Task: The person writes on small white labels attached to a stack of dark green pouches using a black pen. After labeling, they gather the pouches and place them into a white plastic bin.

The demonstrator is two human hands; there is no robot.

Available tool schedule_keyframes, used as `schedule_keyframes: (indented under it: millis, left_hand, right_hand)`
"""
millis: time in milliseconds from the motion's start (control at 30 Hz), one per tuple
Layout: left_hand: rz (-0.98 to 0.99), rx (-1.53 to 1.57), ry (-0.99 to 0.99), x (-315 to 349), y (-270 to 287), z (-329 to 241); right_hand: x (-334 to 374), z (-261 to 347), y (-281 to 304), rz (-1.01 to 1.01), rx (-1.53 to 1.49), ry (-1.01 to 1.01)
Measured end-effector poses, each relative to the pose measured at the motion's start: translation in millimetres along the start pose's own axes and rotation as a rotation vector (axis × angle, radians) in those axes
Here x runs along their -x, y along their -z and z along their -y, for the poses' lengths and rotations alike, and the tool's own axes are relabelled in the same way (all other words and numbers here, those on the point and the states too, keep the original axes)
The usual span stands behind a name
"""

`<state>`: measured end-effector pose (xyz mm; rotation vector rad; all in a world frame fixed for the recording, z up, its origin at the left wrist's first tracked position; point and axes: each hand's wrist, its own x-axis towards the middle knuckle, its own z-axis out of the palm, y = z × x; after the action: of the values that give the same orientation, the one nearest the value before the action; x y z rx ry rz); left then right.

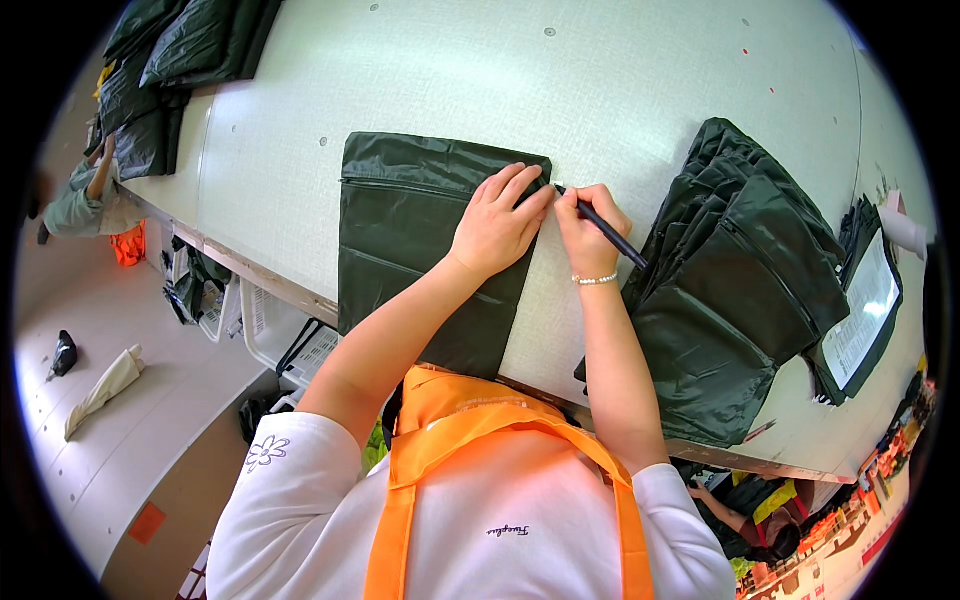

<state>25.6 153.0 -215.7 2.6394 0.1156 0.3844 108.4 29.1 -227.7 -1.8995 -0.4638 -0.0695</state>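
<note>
A dark green fabric panel with a zip across its upper part (420, 225) lies flat on the pale table in front of me. My left hand (503, 222) presses on its upper right corner, fingers spread. Just right of that corner my right hand (592, 228) grips a black marker pen (615, 237), its tip beside a small white bit at the panel's edge. A beaded bracelet is on my right wrist. To the right, a stack of similar dark green zipped panels (740, 290) lies fanned near the table's front edge.
More dark green pieces (200, 45) are piled at the far left, near another person (88, 200). A printed sheet (865, 310) lies on dark fabric at the right. White baskets (262, 320) stand below the table's front edge. Another person (770, 525) is at lower right.
</note>
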Motion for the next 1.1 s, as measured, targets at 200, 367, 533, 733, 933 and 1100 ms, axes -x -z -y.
schedule_keyframes:
  millis: [200, 367, 533, 733, 933, 1100]
  left_hand:
    - [0.006, 0.004, 0.009, 0.1, 0.4, -0.3]
    - [-0.002, 0.009, 0.024, 3.1, 0.5, 0.5]
    - [-0.021, 0.059, 0.015, 1.2, 1.1, -3.7]
    - [-0.166, 0.579, 0.194, 1.7, 29.5, -7.4]
    - [0.386, 0.633, 0.221, 9.7, 119.5, -133.7]
    - [0.373, 0.903, 0.203, 53.0, 134.5, -178.5]
  right_hand:
    - [-0.2, 0.1, 0.1, 0.007, 0.013, 0.015]
    - [2.8, -0.5, -0.7, 0.002, -0.033, -0.038]
    - [-0.6, 2.8, 0.2, -0.165, -0.368, -0.228]
    - [-33.5, 95.4, 32.4, -0.033, -0.098, 0.058]
    - [-10.3, 123.6, 118.1, -0.107, 0.337, 0.344]
    - [13.1, 118.0, 178.6, -0.354, 0.348, 0.132]
